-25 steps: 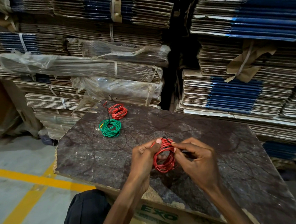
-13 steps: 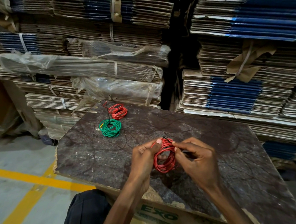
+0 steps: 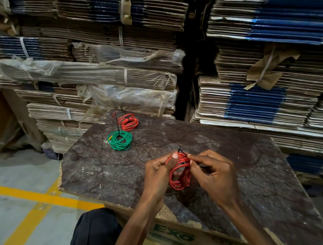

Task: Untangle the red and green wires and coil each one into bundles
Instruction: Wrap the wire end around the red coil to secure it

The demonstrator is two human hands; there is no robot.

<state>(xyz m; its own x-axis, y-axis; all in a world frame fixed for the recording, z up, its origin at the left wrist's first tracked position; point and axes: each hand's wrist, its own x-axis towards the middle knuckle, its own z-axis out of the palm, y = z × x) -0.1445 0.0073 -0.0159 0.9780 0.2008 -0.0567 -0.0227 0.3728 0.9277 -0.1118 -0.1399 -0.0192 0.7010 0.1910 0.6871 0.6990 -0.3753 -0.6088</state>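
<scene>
Above the dark mottled worktop [image 3: 103, 173], left hand [image 3: 157, 171] grips a coiled red wire bundle [image 3: 180, 173]; right hand [image 3: 212, 171] fingers pinch its black tie. Cinching it snug, I judge, keeps loops together.

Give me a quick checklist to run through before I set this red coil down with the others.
1. Red coil held by both hands, left hand and right hand: ok.
2. Black tie at its top fully tightened: cannot tell.
4. Finished green bundle and red bundle lie apart on the board: ok.
5. Bare board beside them for this coil: ok.
</scene>
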